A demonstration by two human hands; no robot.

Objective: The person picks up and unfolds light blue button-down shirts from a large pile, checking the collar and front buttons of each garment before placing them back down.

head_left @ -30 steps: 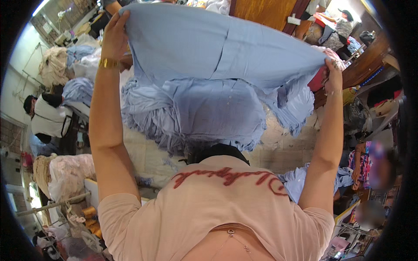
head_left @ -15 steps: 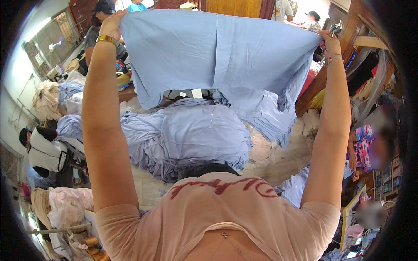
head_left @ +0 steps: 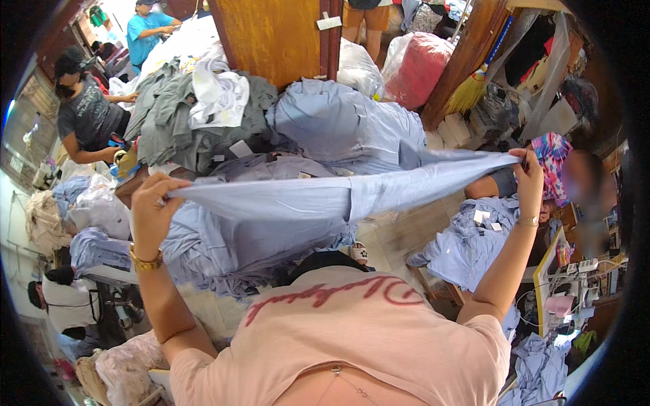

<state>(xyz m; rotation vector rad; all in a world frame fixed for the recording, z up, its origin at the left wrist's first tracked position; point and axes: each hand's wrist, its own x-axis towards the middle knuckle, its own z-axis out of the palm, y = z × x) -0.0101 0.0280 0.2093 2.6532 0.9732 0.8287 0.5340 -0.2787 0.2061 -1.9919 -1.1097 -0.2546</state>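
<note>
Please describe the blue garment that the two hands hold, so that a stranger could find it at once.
Start at the wide table piled with clothes. In front of it, the light blue garment hangs stretched between the left hand and the right hand. Unlike the heaped blue shirts, it is spread flat in the air.

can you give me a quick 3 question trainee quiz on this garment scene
1. True or false: both hands grip the light blue garment.
2. Which hand wears a gold bangle? A. left hand B. right hand
3. What colour is the pile of clothes beyond the stretched garment, on the left?

Key: 1 true; 2 A; 3 grey, with a white piece on top.
</note>
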